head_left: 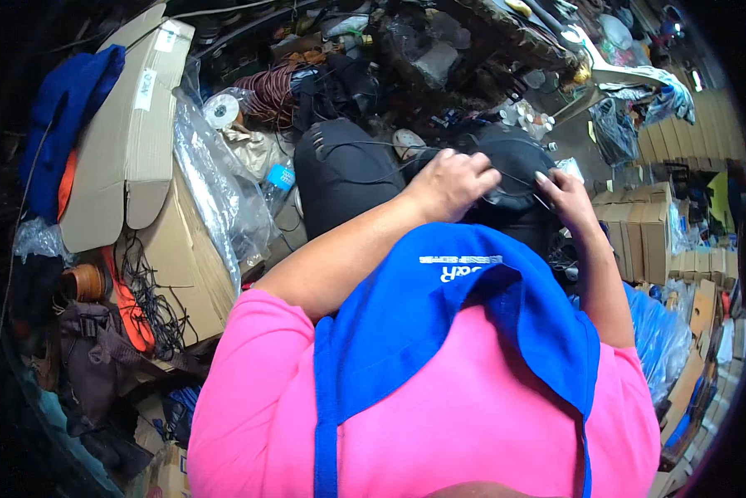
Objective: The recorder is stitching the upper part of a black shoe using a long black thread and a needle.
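Note:
My left hand (458, 184) is closed, its fingers pinched together above my lap. A thin dark cord (365, 144) loops from near it across my left knee in black trousers (340, 187). Another fine stretch of cord runs from the left hand toward my right hand (570, 201). That hand is closed too, thumb against fingers, with a thin pale strand or tip showing below it. Between the hands lies a rounded black piece (514, 158) over my right knee; I cannot tell whether it is separate from the trouser leg.
Flattened cardboard boxes (112, 166) and clear plastic sheeting (215, 187) stand at my left, beside a bottle with a blue label (278, 181). Coiled reddish-brown cord (267, 93) lies ahead. Cardboard stacks (638, 228) and a blue plastic bag (657, 332) are at my right.

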A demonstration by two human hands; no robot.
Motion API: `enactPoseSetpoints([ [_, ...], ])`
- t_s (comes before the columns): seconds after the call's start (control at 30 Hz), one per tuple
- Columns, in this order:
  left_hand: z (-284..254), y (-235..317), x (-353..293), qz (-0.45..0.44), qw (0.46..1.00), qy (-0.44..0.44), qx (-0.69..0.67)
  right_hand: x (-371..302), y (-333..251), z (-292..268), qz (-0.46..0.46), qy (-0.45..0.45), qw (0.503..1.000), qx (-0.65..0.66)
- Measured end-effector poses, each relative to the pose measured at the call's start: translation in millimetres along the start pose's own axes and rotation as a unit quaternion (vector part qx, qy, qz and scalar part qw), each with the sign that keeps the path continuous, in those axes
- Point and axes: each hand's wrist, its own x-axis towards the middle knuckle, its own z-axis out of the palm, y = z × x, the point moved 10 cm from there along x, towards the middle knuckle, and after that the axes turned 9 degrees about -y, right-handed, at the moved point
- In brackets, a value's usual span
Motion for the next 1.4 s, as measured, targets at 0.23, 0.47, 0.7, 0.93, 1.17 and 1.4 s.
enactPoseSetpoints([
  [0.23,3.9,29.2,18.3,0.076,0.996,0.039,0.035,-35.9,14.9,-17.9,0.002,0.033,0.997,0.071],
  [0.47,26.8,17.5,25.5,0.037,0.997,-0.046,0.045,-2.0,37.3,-17.4,0.008,0.071,0.995,-0.073],
  [0.7,44.8,5.8,18.2,-0.050,0.980,-0.161,-0.107,23.9,27.0,0.9,-0.030,-0.012,0.999,0.023],
  [0.93,35.8,4.2,19.7,-0.089,0.985,-0.150,-0.023,28.2,10.0,0.1,-0.045,-0.021,0.992,-0.114],
  [1.17,37.9,8.1,18.5,-0.135,0.972,-0.188,0.039,70.8,8.7,10.4,-0.131,-0.076,0.982,-0.111],
  [1.4,32.5,16.8,17.1,-0.154,0.972,-0.176,0.032,89.3,0.2,29.1,-0.159,-0.180,0.970,-0.034],
])
